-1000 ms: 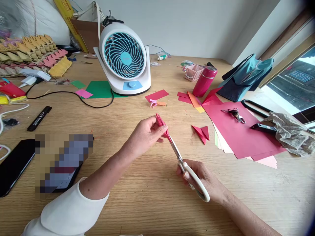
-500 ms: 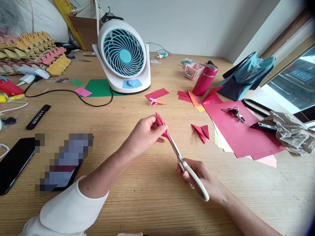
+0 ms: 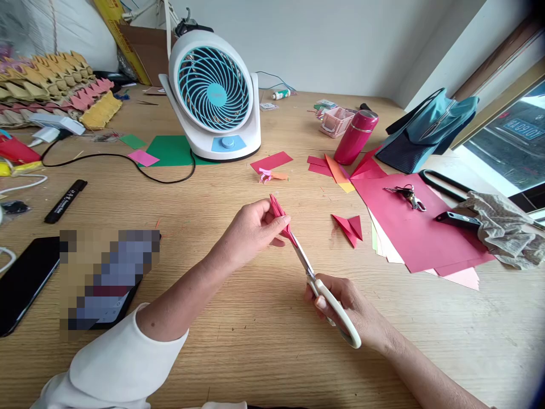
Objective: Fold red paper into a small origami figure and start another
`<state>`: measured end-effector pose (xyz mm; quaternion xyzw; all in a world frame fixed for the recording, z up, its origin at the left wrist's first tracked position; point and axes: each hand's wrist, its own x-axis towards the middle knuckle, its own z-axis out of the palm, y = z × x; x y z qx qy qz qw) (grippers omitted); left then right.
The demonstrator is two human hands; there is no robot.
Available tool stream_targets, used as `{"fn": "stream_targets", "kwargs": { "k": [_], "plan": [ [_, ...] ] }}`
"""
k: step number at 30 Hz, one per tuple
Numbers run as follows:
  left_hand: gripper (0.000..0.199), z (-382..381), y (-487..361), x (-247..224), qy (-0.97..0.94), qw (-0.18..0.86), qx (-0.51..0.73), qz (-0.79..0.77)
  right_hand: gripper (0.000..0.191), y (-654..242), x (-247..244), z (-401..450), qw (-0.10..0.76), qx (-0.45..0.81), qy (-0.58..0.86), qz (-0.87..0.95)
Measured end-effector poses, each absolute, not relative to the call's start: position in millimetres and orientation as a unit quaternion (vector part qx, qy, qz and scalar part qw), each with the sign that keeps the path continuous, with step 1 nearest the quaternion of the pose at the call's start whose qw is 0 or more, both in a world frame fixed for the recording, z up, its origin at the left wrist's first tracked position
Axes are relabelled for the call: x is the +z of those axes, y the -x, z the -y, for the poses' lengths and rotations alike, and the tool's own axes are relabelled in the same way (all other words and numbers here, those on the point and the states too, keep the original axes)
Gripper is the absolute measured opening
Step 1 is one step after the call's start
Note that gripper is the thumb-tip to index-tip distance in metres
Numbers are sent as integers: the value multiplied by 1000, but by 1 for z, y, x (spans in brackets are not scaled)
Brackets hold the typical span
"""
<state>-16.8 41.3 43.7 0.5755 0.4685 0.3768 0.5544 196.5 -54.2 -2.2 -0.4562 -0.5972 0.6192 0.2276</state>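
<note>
My left hand (image 3: 258, 227) pinches a narrow bundle of folded red paper (image 3: 277, 207) between thumb and fingers above the middle of the table. White-handled scissors (image 3: 338, 312) are in my right hand (image 3: 347, 307), whose fingers wrap round the handles. The scissors' blades meet the lower end of the folded paper, just below my left thumb; whether they cut into it I cannot tell. To the right lies a folded red paper piece (image 3: 349, 228). Beyond my left hand is a small pink and orange paper piece (image 3: 266, 176), near a red paper strip (image 3: 271, 162).
A white and blue fan (image 3: 215, 94) stands at the back, beside green paper (image 3: 170, 150). On the right are red sheets (image 3: 404, 227) with keys (image 3: 409, 196), a pink bottle (image 3: 356, 136) and a blue bag (image 3: 426, 133). Left lie a black marker (image 3: 66, 201) and a phone (image 3: 29, 284).
Almost nothing differs. Both hands, the folded paper and the scissors keep nearly the same position; the whole view has shifted very slightly.
</note>
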Motion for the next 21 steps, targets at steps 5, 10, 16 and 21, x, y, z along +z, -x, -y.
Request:
{"fn": "stream_targets", "kwargs": {
  "k": [5, 10, 16, 21],
  "plan": [
    [20, -42, 16, 43, -571, 558, 378, -469, 54, -197, -2, 55, 226, 618, 455, 600],
    [18, -43, 17, 43, -571, 561, 373, -469, 54, -197, -3, 55, 227, 617, 451, 604],
    [18, -42, 18, 42, -578, 556, 368, -470, 53, -197, -4, 54, 229, 612, 448, 610],
    [18, -42, 17, 42, -578, 552, 367, -475, 52, -197, -5, 53, 227, 612, 453, 607]
  ]
}}
